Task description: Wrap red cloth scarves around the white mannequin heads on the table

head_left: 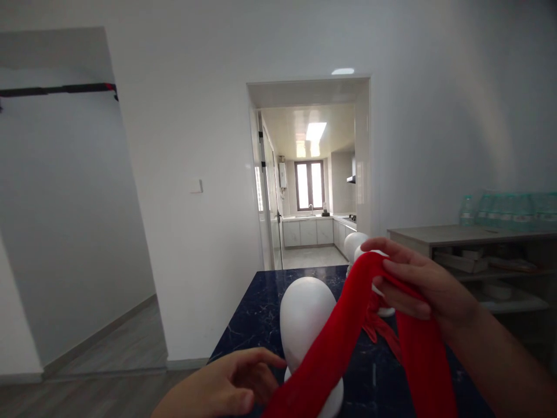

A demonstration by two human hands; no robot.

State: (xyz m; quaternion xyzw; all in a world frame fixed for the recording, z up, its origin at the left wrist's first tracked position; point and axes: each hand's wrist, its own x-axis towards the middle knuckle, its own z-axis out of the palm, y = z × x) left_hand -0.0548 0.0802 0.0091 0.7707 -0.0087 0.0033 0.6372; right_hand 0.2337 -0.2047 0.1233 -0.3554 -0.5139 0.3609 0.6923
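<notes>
A long red scarf (339, 337) hangs in a fold over my right hand (404, 278), whose fingers and thumb grip it near its top bend. One length slants down to the left, across the lower part of a white mannequin head (307, 313); the other drops at the right. My left hand (243, 380) is low beside the head, fingers loosely curled and apart from the thumb, close to the scarf's left length. It does not visibly grip the cloth. Behind the right hand, another white mannequin head (354, 245) is partly hidden, with more red cloth (380, 331) lying below.
The heads stand on a dark blue marbled table (256, 316). At the right is a grey shelf unit (422, 234) with several water bottles (507, 210) on top and trays inside. A doorway beyond the table opens onto a kitchen (308, 232).
</notes>
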